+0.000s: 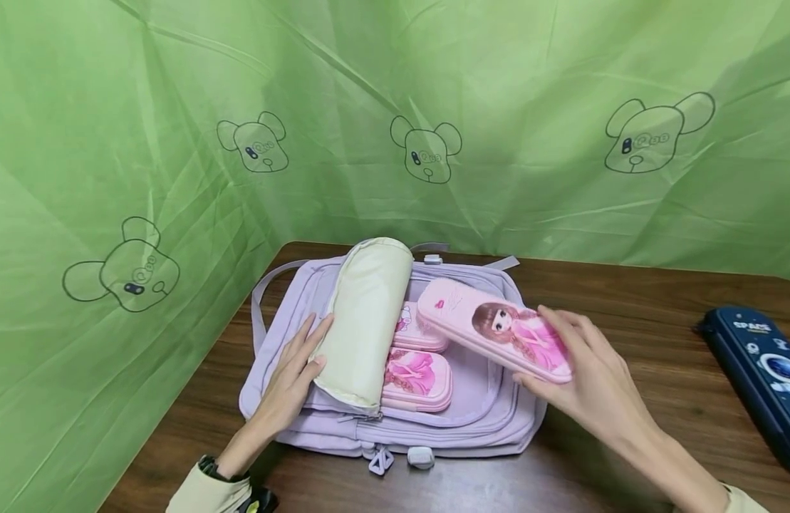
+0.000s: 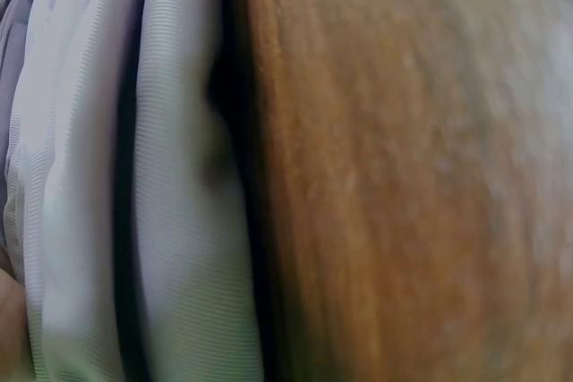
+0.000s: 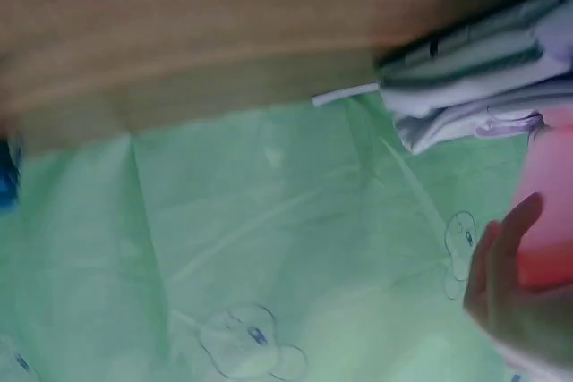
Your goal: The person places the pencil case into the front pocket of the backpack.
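Held pink case (image 1: 481,329): it was in the right hand (image 1: 593,374), raised at a slant over the open backpack (image 1: 516,431), doll print facing up.
Right hand: thumb and fingers gripped the case's right end.
Left hand (image 1: 293,377): fingers extended, it rested against the left edge of the cream flap (image 1: 365,320).
Upper pink case (image 1: 410,335): it lay inside the backpack, partly covered by the held case and the flap.
Lower pink case (image 1: 423,381): it lay just beside that one, nearer the person, its left end hidden under the flap.
Backpack: lavender, it lay flat on the wood-grain tabletop (image 1: 651,335).
Navy case (image 1: 756,385): marked "SPACE", it lay well apart, at the right.
Green curtain (image 1: 497,57): printed with outlined animal heads, it hung behind everything.
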The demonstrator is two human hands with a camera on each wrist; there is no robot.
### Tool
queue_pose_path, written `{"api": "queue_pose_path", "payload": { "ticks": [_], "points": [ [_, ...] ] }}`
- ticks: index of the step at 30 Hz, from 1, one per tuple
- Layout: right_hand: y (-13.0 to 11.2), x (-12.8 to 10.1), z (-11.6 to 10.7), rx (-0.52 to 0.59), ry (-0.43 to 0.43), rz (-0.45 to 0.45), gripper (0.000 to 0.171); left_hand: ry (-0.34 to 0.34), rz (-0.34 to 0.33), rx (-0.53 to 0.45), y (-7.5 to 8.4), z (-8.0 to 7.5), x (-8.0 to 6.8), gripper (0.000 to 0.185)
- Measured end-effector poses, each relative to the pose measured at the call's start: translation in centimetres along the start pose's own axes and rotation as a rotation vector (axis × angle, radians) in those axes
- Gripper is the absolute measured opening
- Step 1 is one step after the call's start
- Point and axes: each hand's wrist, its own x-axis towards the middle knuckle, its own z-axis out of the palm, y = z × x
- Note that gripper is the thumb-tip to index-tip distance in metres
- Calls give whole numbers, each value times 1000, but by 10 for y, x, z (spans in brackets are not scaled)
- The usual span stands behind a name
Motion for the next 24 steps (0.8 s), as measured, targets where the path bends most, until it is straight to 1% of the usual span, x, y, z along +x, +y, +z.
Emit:
{"api": "queue_pose_path", "payload": {
  "ticks": [4,7,11,15,20,24],
  "points": [
    [-8,11,8,-87,34,-55,82,-7,-17,-20,0,-1,0,50],
    [-13,15,11,-113,40,-97,76,-12,-27,-38,1,-1,0,50],
    [-15,18,12,-109,27,-119,73,-19,-48,-56,2,-3,2,49],
    [-14,16,11,-94,2,-138,71,-40,-70,-94,2,-4,3,50],
    [-14,15,11,-75,-30,-169,73,-48,-70,-161,3,-7,4,50],
    [-14,12,10,-40,-57,-185,74,-35,-67,-202,10,-8,5,51]
  ]
}}
